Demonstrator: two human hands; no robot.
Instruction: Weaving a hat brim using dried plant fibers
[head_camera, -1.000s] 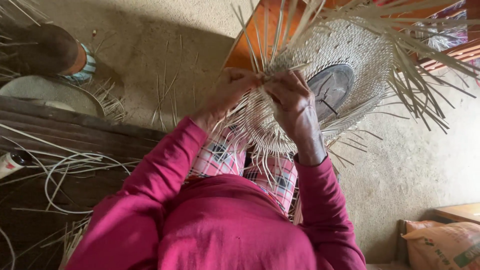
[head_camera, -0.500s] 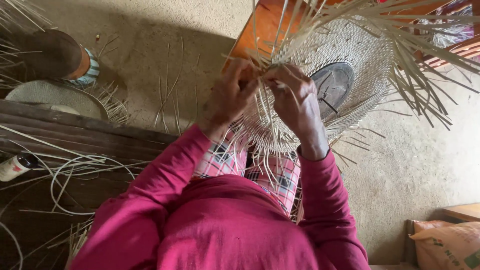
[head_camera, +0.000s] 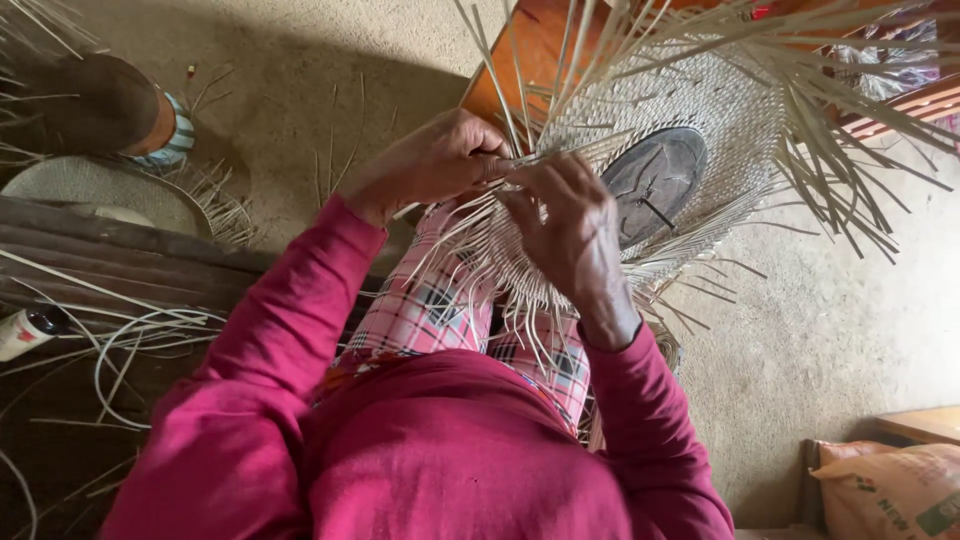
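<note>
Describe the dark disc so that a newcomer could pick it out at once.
Start at the big pale woven straw piece held over the person's lap. At its centre, just beside the right hand, sits the dark disc: the only smooth, dark grey round thing among pale strips.

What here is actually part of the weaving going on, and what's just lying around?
In use:
left hand and right hand, pinching strips at the rim
half-woven straw hat
loose straw strips fanning from its edge

Lying about:
finished pale hat
wooden plank
small bottle
tan sack
</note>
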